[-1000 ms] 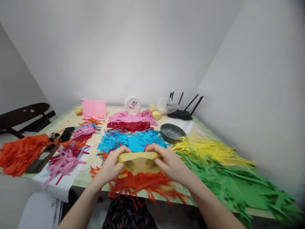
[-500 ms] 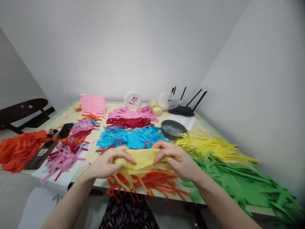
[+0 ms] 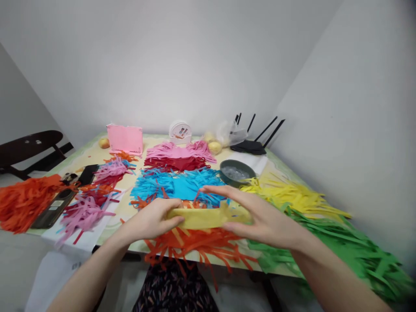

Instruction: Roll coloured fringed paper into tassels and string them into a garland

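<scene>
Above the table's front edge, my left hand pinches the left end of a folded yellow fringed strip, thumb below and fingers above. My right hand is around the strip's right end, with its thumb and fingers spread apart. That end of the strip is blurred, and whether the thumb touches it is hard to tell. Under the strip lies an orange fringed piece, its strands hanging over the edge. Just beyond my hands is a blue fringed piece.
Pink and red fringed pieces lie farther back. Yellow fringe and green fringe cover the right side, near a dark round bowl and a black router. A phone and an orange pile are left.
My right hand has spread its fingers from a pinch on the yellow strip and shifted right. The strip now appears narrower, with its hanging strands less visible. My left hand keeps its pinch.
</scene>
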The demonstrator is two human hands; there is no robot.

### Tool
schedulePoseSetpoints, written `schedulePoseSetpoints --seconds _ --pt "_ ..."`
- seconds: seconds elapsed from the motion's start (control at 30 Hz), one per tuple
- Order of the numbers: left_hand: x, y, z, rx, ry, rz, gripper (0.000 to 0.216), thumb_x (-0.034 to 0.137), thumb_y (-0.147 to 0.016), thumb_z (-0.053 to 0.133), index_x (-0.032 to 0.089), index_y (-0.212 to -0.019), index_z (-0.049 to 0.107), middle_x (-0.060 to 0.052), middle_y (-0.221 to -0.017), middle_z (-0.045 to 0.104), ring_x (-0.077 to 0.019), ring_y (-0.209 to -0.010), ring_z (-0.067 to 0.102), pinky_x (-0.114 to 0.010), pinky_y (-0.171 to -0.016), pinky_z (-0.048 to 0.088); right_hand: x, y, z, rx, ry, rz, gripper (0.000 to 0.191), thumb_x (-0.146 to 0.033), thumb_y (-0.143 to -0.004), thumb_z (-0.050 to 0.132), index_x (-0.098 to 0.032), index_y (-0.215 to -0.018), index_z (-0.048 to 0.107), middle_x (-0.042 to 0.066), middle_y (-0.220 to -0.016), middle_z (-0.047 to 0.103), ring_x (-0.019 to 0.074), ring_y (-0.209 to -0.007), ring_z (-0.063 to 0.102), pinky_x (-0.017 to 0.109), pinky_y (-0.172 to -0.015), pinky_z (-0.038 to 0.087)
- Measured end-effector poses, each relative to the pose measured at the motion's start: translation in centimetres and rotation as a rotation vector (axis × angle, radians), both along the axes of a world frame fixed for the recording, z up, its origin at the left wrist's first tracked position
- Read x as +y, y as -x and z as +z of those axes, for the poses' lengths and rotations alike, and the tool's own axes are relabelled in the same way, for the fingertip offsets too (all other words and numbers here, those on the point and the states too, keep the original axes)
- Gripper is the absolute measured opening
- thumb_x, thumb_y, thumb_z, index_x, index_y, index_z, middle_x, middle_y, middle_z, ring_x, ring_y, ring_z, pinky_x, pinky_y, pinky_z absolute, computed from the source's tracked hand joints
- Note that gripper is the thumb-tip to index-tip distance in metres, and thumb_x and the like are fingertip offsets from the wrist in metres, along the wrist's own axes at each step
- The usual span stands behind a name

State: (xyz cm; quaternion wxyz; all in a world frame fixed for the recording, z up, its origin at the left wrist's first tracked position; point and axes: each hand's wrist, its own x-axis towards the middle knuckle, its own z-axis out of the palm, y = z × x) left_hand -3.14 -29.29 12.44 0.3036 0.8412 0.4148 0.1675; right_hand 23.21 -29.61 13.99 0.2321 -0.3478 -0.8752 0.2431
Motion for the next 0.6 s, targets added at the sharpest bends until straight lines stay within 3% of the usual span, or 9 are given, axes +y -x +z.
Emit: schedulePoseSetpoints --seconds 0.1,0.13,0.2,0.3,0.4,0.5,0.6 --pt "-0.5 -0.2 0.4 0.007 0.015 -0.024 0.010 0.024 -0.087 0.049 0.019 -0.080 0.055 0.003 -0.071 0.056 -0.0125 -0.064 0.050 -0.022 -0.058 0.032 0.3 1.7 -1.1 -0.041 0.093 -0.051 0.015 -0.033 -0.084 0.064 -0.021 -0.092 0.069 0.002 -0.085 0.070 0.0184 -0.076 0.064 0.025 -0.066 0.047" --pt "-0.5 -0.2 0.4 -0.002 0.023 -0.007 0.011 0.025 -0.087 0.050 0.019 -0.079 0.055 0.004 -0.070 0.055 -0.0124 -0.063 0.049 -0.022 -0.058 0.032 0.3 2.2 -1.6 -0.041 0.122 -0.070 0.015 -0.032 -0.085 0.062 -0.020 -0.076 0.066 -0.001 -0.070 0.065 0.0150 -0.063 0.059 0.023 -0.056 0.042" --pt "-0.6 0.0 0.1 -0.044 0.036 0.056 0.017 0.029 -0.087 0.052 0.019 -0.073 0.054 0.004 -0.067 0.053 -0.0121 -0.062 0.047 -0.021 -0.057 0.032 0.3 2.7 -2.3 0.019 0.163 -0.130 0.026 -0.032 -0.086 0.060 -0.019 -0.063 0.056 -0.004 -0.058 0.056 0.0114 -0.053 0.049 0.021 -0.048 0.034" --pt "-0.6 0.3 -0.5 -0.177 0.065 0.169 0.025 0.036 -0.085 0.056 0.019 -0.067 0.051 0.003 -0.066 0.051 -0.0125 -0.062 0.049 -0.021 -0.055 0.036 -0.1 2.8 -2.9 0.187 0.215 -0.198 0.025 -0.034 -0.086 0.060 -0.020 -0.067 0.053 -0.004 -0.061 0.056 0.0115 -0.055 0.050 0.020 -0.051 0.036" --pt "-0.8 0.2 -1.3 -0.411 0.211 0.242 0.018 0.038 -0.082 0.058 0.020 -0.077 0.055 0.002 -0.074 0.057 -0.0122 -0.057 0.055 -0.022 -0.052 0.043 -0.4 2.7 -3.3 0.324 0.254 -0.216 0.016 -0.033 -0.086 0.058 -0.020 -0.079 0.062 0.000 -0.072 0.064 0.0142 -0.063 0.056 0.022 -0.056 0.042" --pt "-1.0 0.2 -2.1 -0.609 0.332 0.237 0.013 0.032 -0.082 0.057 0.021 -0.088 0.062 0.001 -0.075 0.062 -0.0126 -0.051 0.058 -0.025 -0.053 0.047 -0.7 2.8 -4.0 0.438 0.294 -0.197 0.017 -0.027 -0.084 0.055 -0.020 -0.088 0.069 0.003 -0.082 0.069 0.0157 -0.069 0.061 0.023 -0.061 0.046" --pt "-1.1 0.5 -2.5 -0.664 0.295 0.178 0.014 0.021 -0.079 0.054 0.020 -0.077 0.068 -0.001 -0.066 0.063 -0.0160 -0.062 0.061 -0.026 -0.063 0.047 -0.6 2.8 -4.7 0.556 0.352 -0.154 0.017 -0.018 -0.078 0.052 -0.019 -0.079 0.069 0.001 -0.075 0.067 0.0143 -0.065 0.061 0.023 -0.062 0.047"
